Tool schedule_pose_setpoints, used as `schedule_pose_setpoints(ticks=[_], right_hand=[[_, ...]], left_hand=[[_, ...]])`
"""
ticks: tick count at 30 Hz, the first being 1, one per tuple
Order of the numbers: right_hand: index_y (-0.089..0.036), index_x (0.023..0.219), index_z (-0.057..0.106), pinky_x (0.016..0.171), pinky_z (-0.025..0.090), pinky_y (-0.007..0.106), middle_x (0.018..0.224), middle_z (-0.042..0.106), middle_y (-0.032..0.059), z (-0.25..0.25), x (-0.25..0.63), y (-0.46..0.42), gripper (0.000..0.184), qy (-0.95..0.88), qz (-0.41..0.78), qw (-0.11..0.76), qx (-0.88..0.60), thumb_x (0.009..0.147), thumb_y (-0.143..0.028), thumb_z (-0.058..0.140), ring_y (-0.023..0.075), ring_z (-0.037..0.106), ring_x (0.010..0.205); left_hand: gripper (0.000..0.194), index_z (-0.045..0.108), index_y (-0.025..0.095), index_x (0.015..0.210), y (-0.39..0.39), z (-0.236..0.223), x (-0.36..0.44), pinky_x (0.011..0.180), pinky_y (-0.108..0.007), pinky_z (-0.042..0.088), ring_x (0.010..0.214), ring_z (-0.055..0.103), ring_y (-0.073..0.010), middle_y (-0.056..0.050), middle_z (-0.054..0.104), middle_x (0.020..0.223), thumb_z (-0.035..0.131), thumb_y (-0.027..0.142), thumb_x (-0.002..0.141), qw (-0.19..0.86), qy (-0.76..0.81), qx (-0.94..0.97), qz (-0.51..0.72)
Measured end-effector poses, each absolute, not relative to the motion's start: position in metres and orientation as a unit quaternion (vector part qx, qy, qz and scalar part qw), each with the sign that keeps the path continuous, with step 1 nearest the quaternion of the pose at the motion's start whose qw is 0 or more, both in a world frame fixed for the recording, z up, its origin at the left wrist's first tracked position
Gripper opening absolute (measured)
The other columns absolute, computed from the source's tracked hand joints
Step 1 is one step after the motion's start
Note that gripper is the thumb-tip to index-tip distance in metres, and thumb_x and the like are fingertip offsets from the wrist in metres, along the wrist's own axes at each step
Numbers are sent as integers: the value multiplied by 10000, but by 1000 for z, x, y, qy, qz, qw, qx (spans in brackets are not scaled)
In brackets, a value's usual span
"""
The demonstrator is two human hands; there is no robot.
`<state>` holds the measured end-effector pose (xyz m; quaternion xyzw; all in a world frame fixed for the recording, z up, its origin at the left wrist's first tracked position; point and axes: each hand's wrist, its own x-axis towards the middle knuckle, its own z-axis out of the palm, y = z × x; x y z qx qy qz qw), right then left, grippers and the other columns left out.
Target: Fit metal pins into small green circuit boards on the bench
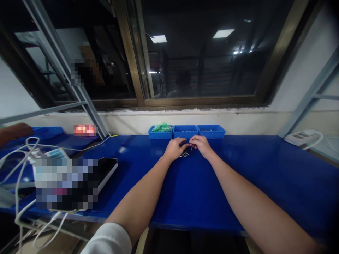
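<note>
Writing: nothing readable; a red label and a boxed item are both pixelated.
Far left: one co-worker's hand (16,131) lies beside a blue tray (49,132), at the edge of the view.
Cables: several loose white cables (18,187) trail over the left end of the blue counter (238,169) and hang off its front edge.
Left end of counter: one pixelated box (66,183) sits on one black slab (107,167); the red label (84,129) stands further back, against the wall.
Bins: three blue plastic bins in a row against the wall. The first holds green plastic bags (162,127); the middle bin (185,131) and right bin (211,131) hold small metal pieces.
Left hand (174,149): curled, fingertips meeting the right hand's at a tiny metal part (189,144); white sleeve (108,240) at the arm's near end.
Right hand (202,146): thumb and forefinger pinched on that part.
Under the hands: one small heap of metal parts (184,154) on the counter, count unclear.
Far right: one white power strip (302,137), with its white cable.
</note>
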<state>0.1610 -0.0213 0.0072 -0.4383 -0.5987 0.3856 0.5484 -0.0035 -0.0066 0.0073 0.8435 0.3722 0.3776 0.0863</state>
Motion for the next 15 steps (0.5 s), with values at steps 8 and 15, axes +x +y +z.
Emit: schedule_pose_setpoints(ticks=[8,15], right_hand=[[-180,463,532,518,351,257,428,483,-13,9,175,-19,241,-574,250,583,-518,667,-300,489,128,466,473],[-172,539,584,584,401,271,501,561,25,9,176,-1,362,-539,249,628,-503,743,-426,425,150,535,541]], left_hand=[[289,590,145,1081,8,-1,-11,801,-277,479,826,604,-154,-62,643,1000,536,227,809,75,463,774,425],[253,601,161,1040,10,-6,-11,815,-288,478,863,610,-170,-61,640,1012,515,201,806,70,475,786,389]])
